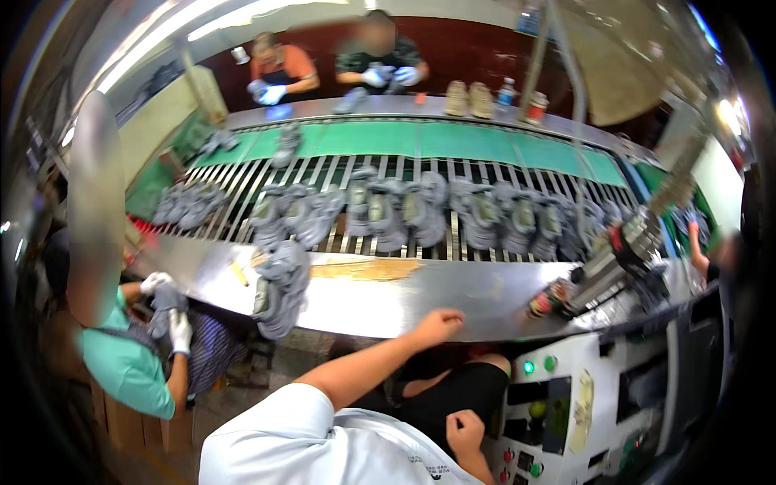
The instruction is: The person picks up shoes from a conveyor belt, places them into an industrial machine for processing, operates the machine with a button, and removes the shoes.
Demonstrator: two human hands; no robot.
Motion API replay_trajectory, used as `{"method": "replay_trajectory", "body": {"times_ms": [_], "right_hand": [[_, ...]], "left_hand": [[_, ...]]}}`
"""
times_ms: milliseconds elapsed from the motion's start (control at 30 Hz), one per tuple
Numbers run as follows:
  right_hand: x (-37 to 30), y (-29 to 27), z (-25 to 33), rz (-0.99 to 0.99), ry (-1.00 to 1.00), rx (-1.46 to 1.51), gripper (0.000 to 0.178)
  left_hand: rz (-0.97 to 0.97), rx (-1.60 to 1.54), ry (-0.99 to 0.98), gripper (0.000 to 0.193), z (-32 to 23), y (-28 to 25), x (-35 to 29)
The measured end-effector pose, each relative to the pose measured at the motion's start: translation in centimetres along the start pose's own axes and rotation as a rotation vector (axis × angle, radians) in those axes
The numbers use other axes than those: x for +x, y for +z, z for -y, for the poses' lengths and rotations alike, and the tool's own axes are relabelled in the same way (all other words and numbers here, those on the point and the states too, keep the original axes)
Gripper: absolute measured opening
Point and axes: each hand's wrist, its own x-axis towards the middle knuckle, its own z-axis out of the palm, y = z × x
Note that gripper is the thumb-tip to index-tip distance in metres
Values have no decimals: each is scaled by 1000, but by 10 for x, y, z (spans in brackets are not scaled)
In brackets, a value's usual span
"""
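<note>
My left hand point(440, 325) is over the front edge of the steel ledge point(380, 311), its fingers curled in and nothing showing in them. My right hand point(465, 432) is held low, close to my dark shorts point(465, 392) and beside the white control panel point(525, 356); its fingers are folded, with nothing visible in them. To the left of my left hand, a pair of grey shoes point(281, 291) stands on the ledge. Beyond it, several grey shoes point(388, 214) sit in groups on the slatted roller conveyor point(453, 242).
A co-worker in green point(133, 364) sits at the left, holding a grey shoe. Across the green belt point(364, 139) are two gloved people, tan shoes point(469, 100) and bottles. A dark cylindrical can point(550, 297) and a metal machine arm point(610, 271) stand at the right.
</note>
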Motion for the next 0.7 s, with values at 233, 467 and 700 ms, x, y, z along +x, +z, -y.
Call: {"method": "replay_trajectory", "body": {"times_ms": [233, 467, 700], "right_hand": [[155, 77, -10, 159, -201, -21, 12], [256, 175, -13, 50, -149, -377, 27], [260, 186, -14, 32, -121, -434, 29]], "left_hand": [[-1134, 576, -2, 57, 6, -336, -21], [-1050, -446, -487, 66, 87, -465, 20], [-753, -807, -378, 42, 99, -498, 34]]}}
